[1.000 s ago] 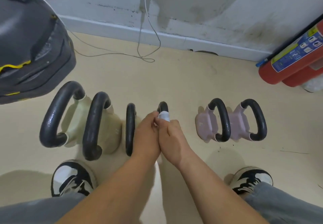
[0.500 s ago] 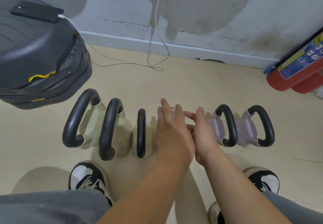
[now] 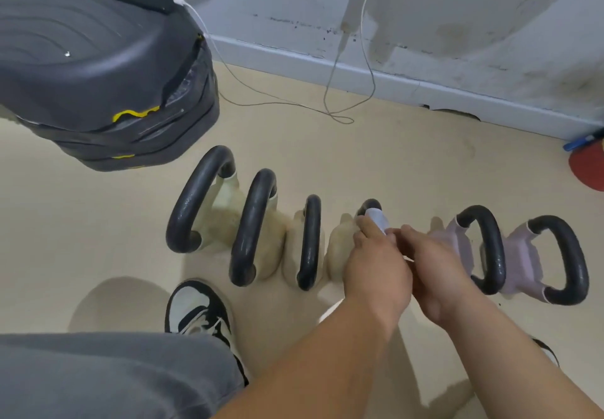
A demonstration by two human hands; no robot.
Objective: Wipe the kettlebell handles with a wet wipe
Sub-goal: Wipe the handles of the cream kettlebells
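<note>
Wipe [image 3: 376, 219] sat wrapped over the fourth handle [image 3: 369, 205] of the kettlebell row [image 3: 310, 242], mid-floor [image 3: 392, 157], short of its far edge. Left hand [image 3: 376, 268] clasped it, evidently to rub the bar. Right hand [image 3: 438, 274] crowded alongside, grasp indeterminable

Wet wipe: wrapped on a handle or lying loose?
Wrapped: the wet wipe curves over the fourth handle from left, held by the left hand.

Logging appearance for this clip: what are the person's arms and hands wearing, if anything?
Both forearms are bare as far as the picture's edge, and no sleeves show. The left hand and the right hand have no gloves. No watch, band or ring shows on the sides facing the camera. Below them are a grey trouser leg and a black-and-white sneaker.
</note>
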